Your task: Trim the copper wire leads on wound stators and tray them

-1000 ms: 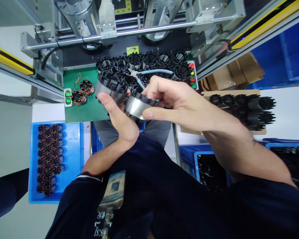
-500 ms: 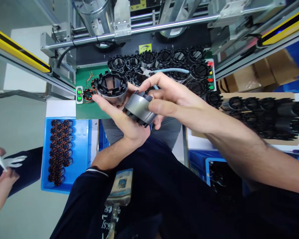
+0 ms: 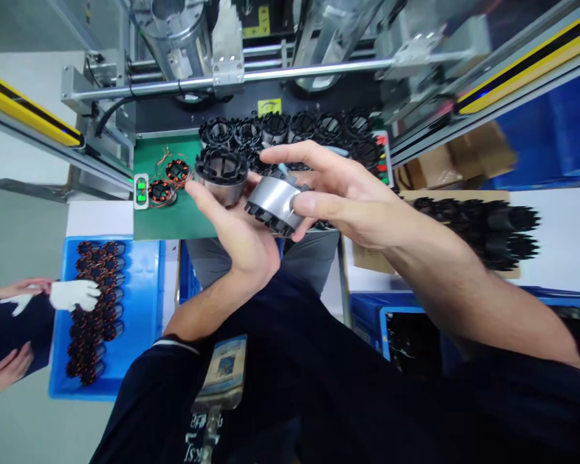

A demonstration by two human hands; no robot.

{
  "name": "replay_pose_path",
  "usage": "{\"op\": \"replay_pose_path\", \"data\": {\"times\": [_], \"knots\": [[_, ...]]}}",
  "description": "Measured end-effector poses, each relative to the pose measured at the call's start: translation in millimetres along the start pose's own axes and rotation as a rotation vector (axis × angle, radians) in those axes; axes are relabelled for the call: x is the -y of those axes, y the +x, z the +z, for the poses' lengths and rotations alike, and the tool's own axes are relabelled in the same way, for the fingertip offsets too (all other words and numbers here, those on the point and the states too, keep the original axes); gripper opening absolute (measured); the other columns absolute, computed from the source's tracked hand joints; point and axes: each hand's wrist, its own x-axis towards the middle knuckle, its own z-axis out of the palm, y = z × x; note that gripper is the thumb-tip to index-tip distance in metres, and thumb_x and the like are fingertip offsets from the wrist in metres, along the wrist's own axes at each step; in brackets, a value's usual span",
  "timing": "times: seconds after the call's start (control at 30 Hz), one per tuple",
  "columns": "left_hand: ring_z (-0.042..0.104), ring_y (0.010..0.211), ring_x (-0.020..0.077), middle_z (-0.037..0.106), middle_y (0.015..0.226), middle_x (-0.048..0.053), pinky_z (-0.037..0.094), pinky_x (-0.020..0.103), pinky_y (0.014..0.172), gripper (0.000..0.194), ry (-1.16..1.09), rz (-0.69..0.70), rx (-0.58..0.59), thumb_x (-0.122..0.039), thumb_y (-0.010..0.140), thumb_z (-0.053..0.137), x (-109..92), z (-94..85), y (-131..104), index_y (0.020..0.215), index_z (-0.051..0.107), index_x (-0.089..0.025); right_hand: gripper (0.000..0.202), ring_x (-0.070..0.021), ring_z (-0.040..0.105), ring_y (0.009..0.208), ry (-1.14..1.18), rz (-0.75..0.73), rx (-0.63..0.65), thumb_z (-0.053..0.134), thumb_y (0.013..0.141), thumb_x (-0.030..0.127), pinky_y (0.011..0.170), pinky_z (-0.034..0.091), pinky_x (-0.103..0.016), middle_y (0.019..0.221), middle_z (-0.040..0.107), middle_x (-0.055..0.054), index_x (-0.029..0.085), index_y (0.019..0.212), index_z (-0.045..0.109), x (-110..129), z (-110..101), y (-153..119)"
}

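Green surface (image 3: 174,219), head view, upper left. Left hand (image 3: 244,241) grasps near-upright ring (image 3: 225,191), left of centre. Right hand (image 3: 357,200) pinches tilted ring (image 3: 270,196) at centre, just beside it, axis slanting upper right to lower left, left palm close below.

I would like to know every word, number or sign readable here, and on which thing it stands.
"KSJ": dark blue shirt; nearby characters unclear.
No readable words, only a curved black symbol: small yellow rectangular sticker.
Too small or blurred: blue-and-white badge card, yellow strip with black marks, white-framed panel with green lights.
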Motion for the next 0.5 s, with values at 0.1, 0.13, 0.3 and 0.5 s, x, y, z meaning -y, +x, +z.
{"op": "replay_pose_path", "data": {"times": [0.1,0.13,0.3,0.5], "knots": [[0.061,0.082,0.0182,0.060,0.090,0.004,0.056,0.035,0.083,0.062,-0.137,0.112,-0.030,-0.073,0.127,0.036,-8.0,-2.6,10.3,0.103,0.066,-0.024,0.069,-0.0275,0.084,0.102,-0.197,-0.059,-0.114,0.094,0.096,0.068,0.077,0.072,-0.039,0.124,0.086,-0.005,0.034,0.152,0.071,32.4,-43.6,13.5],[0.058,0.080,0.0172,0.056,0.087,0.002,0.053,0.032,0.079,0.063,-0.133,0.156,-0.014,-0.078,0.124,0.047,-10.0,-6.2,12.9,0.101,0.064,-0.023,0.068,-0.0268,0.084,0.099,-0.264,-0.079,-0.181,0.097,0.093,0.066,0.076,0.072,-0.040,0.122,0.086,-0.003,0.035,0.147,0.071,45.8,-63.3,21.7],[0.048,0.080,0.0167,0.049,0.085,0.000,0.054,0.030,0.078,0.074,-0.047,0.215,0.133,-0.091,0.095,0.086,-17.6,-24.1,7.2,0.092,0.062,-0.021,0.064,-0.0146,0.068,0.099,-0.963,-0.213,-0.500,0.100,0.093,0.060,0.088,0.061,-0.029,0.131,0.086,0.002,0.030,0.139,0.067,94.2,-168.3,90.4],[0.051,0.079,0.0180,0.058,0.085,0.003,0.059,0.029,0.072,0.069,0.126,0.231,0.111,-0.086,0.089,0.093,-28.1,-52.4,-1.2,0.094,0.073,-0.020,0.076,-0.0377,0.073,0.139,-1.429,0.053,-0.456,0.092,0.096,0.055,0.125,0.060,-0.057,0.154,0.082,-0.013,0.026,0.161,0.067,71.0,-234.8,177.6]]}}
